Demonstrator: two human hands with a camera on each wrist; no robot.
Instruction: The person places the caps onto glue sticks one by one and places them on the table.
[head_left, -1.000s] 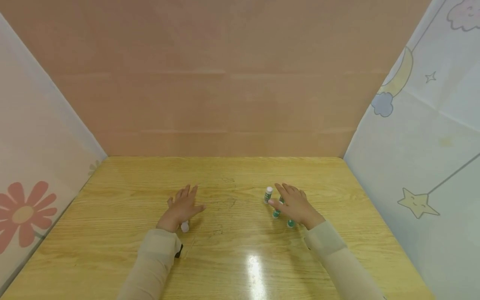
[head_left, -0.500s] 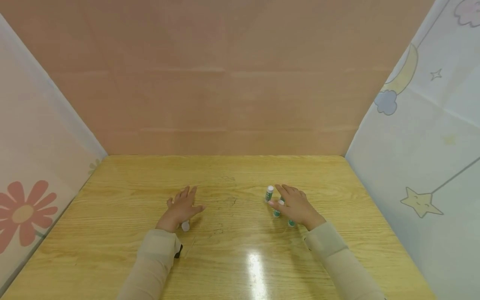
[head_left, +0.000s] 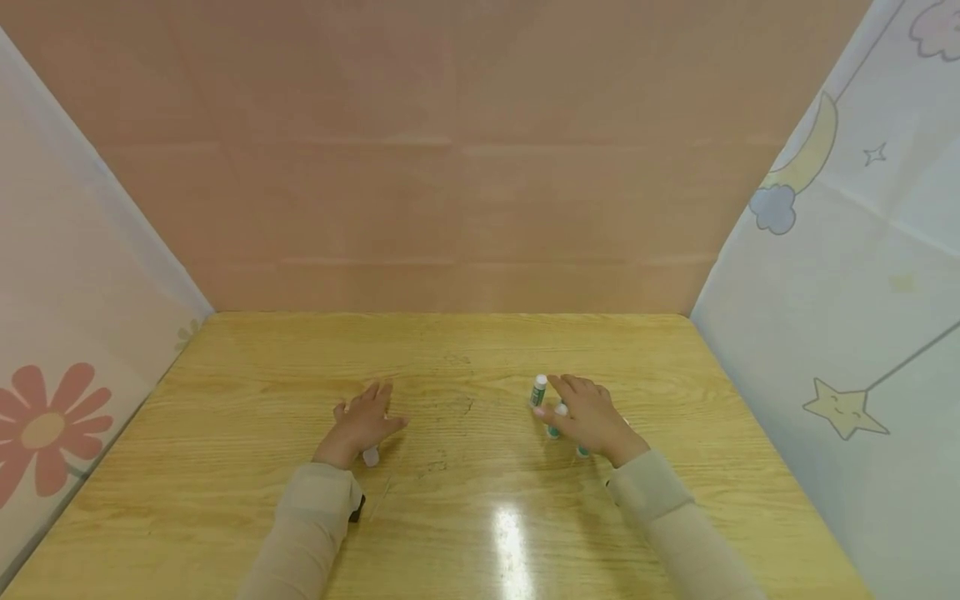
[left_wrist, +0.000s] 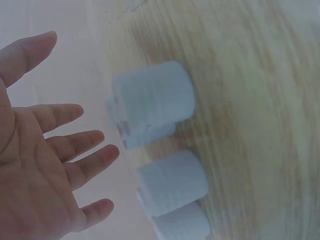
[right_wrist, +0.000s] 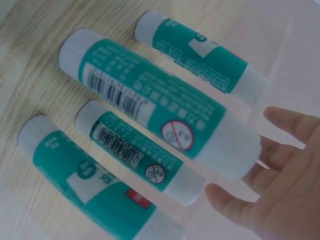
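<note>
Seen from the head, the left forearm [head_left: 303, 529] enters from seven o'clock, the left hand [head_left: 363, 423] back upward, fingers [head_left: 383, 393] spread toward one. The right forearm [head_left: 686, 529] enters from five, the right hand [head_left: 588, 417] also back upward, fingers extended toward ten or eleven.

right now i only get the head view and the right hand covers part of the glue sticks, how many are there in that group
Observer: The right wrist view shows four glue sticks with green labels.
Operator: ok and next to the left hand, i just get a bit of white, is it one thing or more
Observer: More than one. The left wrist view shows at least three short white cylinders close together.
</note>
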